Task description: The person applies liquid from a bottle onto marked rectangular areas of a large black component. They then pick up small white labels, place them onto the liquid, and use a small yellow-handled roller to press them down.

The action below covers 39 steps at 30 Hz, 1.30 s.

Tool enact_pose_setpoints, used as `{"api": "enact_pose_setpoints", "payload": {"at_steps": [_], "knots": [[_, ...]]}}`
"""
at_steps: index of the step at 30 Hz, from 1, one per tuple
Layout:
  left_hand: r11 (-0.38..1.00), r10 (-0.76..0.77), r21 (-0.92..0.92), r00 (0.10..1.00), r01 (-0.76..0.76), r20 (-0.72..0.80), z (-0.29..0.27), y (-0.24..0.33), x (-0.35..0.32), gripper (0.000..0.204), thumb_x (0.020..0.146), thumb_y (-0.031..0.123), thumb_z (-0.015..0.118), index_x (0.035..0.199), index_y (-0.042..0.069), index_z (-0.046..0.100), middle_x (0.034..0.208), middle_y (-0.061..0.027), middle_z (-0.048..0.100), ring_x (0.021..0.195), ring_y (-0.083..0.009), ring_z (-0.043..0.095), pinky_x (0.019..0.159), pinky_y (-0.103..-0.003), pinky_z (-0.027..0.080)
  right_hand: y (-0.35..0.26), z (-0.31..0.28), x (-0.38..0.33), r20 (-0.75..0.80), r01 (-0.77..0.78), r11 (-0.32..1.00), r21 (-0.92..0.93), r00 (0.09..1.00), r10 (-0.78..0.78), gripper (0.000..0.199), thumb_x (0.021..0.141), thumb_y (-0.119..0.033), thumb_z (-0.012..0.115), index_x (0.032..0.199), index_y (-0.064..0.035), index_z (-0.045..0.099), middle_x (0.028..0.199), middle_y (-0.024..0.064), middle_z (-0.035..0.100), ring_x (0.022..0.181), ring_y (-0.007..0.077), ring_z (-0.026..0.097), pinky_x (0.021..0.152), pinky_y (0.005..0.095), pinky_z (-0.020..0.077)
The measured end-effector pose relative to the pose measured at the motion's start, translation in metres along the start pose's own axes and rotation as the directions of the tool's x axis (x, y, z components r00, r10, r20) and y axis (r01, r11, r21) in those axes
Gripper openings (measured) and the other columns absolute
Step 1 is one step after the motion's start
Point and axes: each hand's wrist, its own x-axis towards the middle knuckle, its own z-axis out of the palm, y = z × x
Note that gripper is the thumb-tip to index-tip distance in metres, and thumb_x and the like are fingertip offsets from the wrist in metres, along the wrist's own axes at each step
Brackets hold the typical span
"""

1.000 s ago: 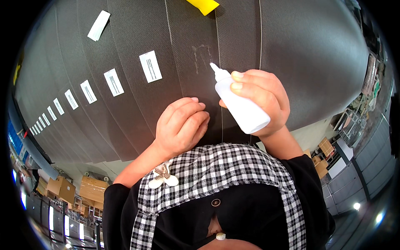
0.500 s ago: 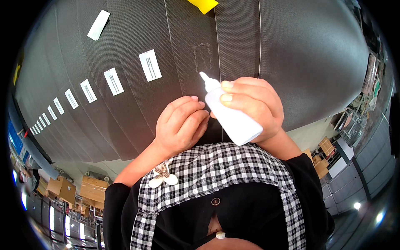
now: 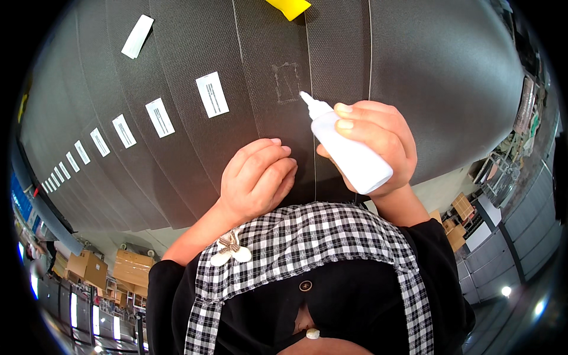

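My right hand is wrapped round a white squeeze bottle with a narrow nozzle. The bottle leans, its tip pointing up and left at a thin clear line of glue-like liquid. That line traces a small rectangle on a dark textured sheet, and the nozzle is at its lower right corner. Closed, with fingers curled, my left hand lies on the sheets near my apron; anything inside it is hidden. Left of the wet outline, a white printed label sits on the neighbouring sheet.
More white labels run in a row to the far left, one per overlapping sheet. A stack of blank-looking white slips lies at the upper left. Something yellow is at the top edge. Cardboard boxes stand on the floor beyond the sheets.
My right hand has moved the bottle right and slightly up. The liquid line now also runs along the rectangle's lower side. My left hand has stayed nearly still.
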Motion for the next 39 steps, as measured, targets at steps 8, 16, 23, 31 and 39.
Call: {"api": "enact_pose_setpoints", "payload": {"at_steps": [8,16,23,31,39], "knots": [[1.0,0.001,0.014,1.0,-0.001,-0.02,0.002,0.001,0.001,0.025,0.066,0.0,0.081,0.089,0.002,0.069,0.101,-0.008,0.067,0.095,-0.0253,0.068,0.08,-0.033,0.059,0.002,0.013,0.011,0.005,0.012,0.999,0.044,1.0,-0.012,0.036,0.065,-0.012,0.081,0.1,-0.0054,0.073,0.096,0.0108,0.073,0.078,0.0255,0.07,0.067,0.033,0.0573],[1.0,0.002,0.015,1.0,-0.002,-0.012,0.0,0.0,0.001,0.025,0.067,0.0,0.08,0.089,0.003,0.069,0.101,-0.0072,0.067,0.096,-0.0242,0.068,0.081,-0.032,0.059,0.004,0.005,0.019,0.082,0.028,1.0,0.0,0.996,-0.028,0.046,0.07,-0.013,0.092,0.107,-0.0039,0.066,0.101,0.0134,0.073,0.084,0.027,0.071,0.071,0.0336,0.0603],[1.0,-0.002,0.022,1.0,0.002,-0.011,-0.001,-0.001,0.001,0.025,0.067,0.0,0.08,0.089,0.003,0.069,0.1,-0.007,0.067,0.096,-0.0242,0.068,0.081,-0.032,0.059,0.007,0.009,0.023,0.063,0.058,0.998,-0.017,0.996,-0.057,0.047,0.069,-0.012,0.092,0.107,-0.0035,0.066,0.102,0.0134,0.072,0.085,0.0269,0.071,0.071,0.0334,0.0602],[1.0,-0.007,0.014,1.0,0.007,-0.013,0.001,-0.002,0.001,0.024,0.068,0.001,0.08,0.089,0.004,0.069,0.099,-0.0069,0.067,0.096,-0.0245,0.068,0.081,-0.033,0.059,0.006,0.019,0.019,-0.001,0.047,0.998,0.028,0.999,-0.047,0.036,0.066,-0.011,0.081,0.1,-0.0053,0.074,0.096,0.0104,0.074,0.079,0.0248,0.071,0.068,0.0323,0.0576],[1.0,-0.003,0.017,1.0,0.003,-0.019,0.0,-0.003,-0.001,0.024,0.067,0.001,0.08,0.088,0.004,0.069,0.099,-0.0066,0.067,0.096,-0.0243,0.068,0.082,-0.032,0.059,0.002,0.009,0.008,0.051,-0.014,0.999,0.034,0.999,0.013,0.038,0.065,-0.009,0.081,0.102,-0.0049,0.073,0.098,0.0112,0.074,0.079,0.0259,0.071,0.068,0.0332,0.0578]]}}
